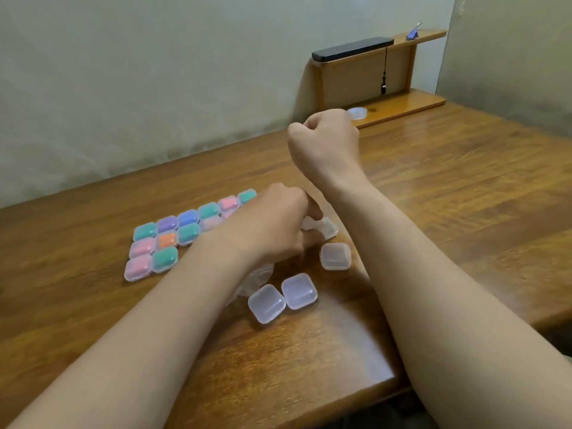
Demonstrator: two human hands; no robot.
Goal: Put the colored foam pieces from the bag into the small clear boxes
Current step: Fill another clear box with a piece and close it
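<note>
Filled boxes [167,239] left on table [464,196], bag [323,226] beside them, empty boxes [298,291] nearer

The left hand [275,226] grips the clear bag [323,226] on the tabletop [448,187]; the right hand [325,140] hangs above, curled into a fist.

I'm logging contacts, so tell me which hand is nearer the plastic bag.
Left. The left hand grips the plastic bag; the right hand is a fist raised above and beyond it, not touching.
</note>
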